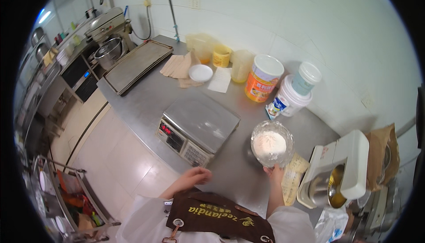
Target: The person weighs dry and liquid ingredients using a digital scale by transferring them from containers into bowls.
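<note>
My right hand [275, 172] grips the near rim of a clear bowl [289, 146] that holds white powder [270, 143]. Its thumb lies over the edge. My left hand [196, 176] holds nothing; its fingers are loosely curled beside the near corner of a digital weighing scale [203, 120]. The scale's metal platform bears nothing, and its display glows red. Just right of the bowl, handwritten paper sheets [292, 180] lie on the steel table [232, 176].
A stand mixer [353, 163] with a metal bowl [320, 186] stands at right. Along the wall are an orange-labelled tub [262, 78], stacked white tubs [295, 93], plastic jugs [241, 65] and a white lid [201, 73]. Baking trays [137, 65] lie at back left, near a larger mixer [108, 30].
</note>
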Demonstrator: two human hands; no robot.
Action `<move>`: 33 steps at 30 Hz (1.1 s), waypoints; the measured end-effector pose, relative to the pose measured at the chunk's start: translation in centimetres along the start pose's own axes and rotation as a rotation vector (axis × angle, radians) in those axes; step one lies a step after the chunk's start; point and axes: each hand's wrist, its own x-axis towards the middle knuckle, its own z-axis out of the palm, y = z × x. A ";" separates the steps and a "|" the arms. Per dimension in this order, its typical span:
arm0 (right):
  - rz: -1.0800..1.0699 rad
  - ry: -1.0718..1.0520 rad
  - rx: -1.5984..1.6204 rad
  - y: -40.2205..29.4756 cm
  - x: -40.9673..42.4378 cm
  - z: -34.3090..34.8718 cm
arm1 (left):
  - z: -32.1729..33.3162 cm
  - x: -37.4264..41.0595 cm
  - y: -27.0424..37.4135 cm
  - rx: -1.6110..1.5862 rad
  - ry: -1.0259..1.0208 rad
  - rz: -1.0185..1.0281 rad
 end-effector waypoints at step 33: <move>-0.124 0.406 -0.145 -4.2 -13.7 35.3 | -50.5 52.9 42.9 1.106 0.700 0.477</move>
